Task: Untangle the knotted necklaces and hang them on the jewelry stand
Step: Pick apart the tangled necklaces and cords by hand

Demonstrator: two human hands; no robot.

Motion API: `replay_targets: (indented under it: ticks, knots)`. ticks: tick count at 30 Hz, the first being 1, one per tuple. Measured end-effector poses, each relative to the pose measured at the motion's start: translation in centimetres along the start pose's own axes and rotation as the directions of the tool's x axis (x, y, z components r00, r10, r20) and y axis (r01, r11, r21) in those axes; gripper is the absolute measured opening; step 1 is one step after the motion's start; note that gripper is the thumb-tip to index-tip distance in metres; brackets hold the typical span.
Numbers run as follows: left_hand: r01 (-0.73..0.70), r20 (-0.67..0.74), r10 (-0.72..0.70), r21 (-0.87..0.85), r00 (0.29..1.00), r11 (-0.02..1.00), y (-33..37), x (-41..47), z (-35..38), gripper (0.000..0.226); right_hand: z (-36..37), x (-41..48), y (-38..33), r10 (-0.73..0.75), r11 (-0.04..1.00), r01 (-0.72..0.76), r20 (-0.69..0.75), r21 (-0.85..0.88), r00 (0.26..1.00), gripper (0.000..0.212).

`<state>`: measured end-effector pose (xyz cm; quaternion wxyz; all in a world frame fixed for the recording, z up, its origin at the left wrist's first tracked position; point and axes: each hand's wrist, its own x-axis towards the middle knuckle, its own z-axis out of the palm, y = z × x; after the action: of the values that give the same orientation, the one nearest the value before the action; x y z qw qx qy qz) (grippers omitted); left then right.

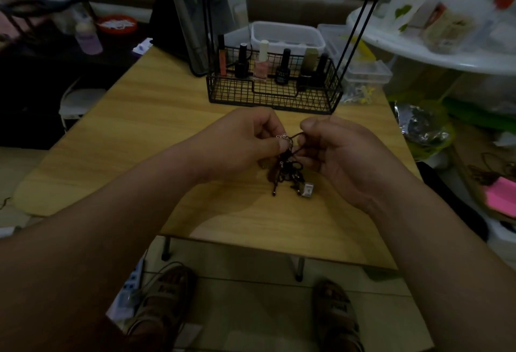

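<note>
Currently holding knotted necklaces [287, 168] between both hands, just above the wooden bench [139, 134], near its middle. Left hand [245, 142]: thumb and forefinger pinched on a silver chain [283, 136] at the top of the knot, other fingers curled under. Right hand [335, 156]: fingertips closed on a dark cord [297, 134] at 3 o'clock of the chain, just beside the left fingertips. Rest of tangle hanging at 6 o'clock below the fingers: dark cords, beaded ends, a square silver pendant [307, 190] lowest at 5 o'clock, touching or just above the bench, cannot tell which. At 12 o'clock from the hands, black wire basket [273, 97] holding nail polish bottles [261, 64]; thin black rods [360, 13] rising from it, tops out of frame. Clear plastic boxes [287, 33] behind, at 1 o'clock. Sandalled feet [164, 304] on the floor at 6 o'clock.
</note>
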<state>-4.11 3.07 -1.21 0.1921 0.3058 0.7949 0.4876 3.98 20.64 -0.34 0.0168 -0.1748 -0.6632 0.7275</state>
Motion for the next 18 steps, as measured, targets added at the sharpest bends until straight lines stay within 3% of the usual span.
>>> replay_targets:
  ticks: [7, 14, 18]
  knots:
    - [-0.018, -0.074, 0.014, -0.055, 0.997, 0.998, 0.1, 0.13, -0.38, 0.012, -0.08, -0.14, 0.53, 0.008, 0.946, -0.019, -0.036, -0.325, 0.999, 0.018]
    - [-0.008, -0.084, -0.01, -0.213, 0.996, 0.977, 0.28, 0.38, -0.62, 0.007, 0.35, -0.62, 0.42, -0.089, 0.926, 0.115, 0.087, -0.36, 0.992, 0.007]
    - [0.017, -0.078, -0.046, -0.343, 0.996, 0.939, 0.23, 0.59, -0.81, 0.007, 0.53, -0.6, 0.52, -0.151, 0.922, 0.166, 0.07, -0.351, 0.986, 0.004]
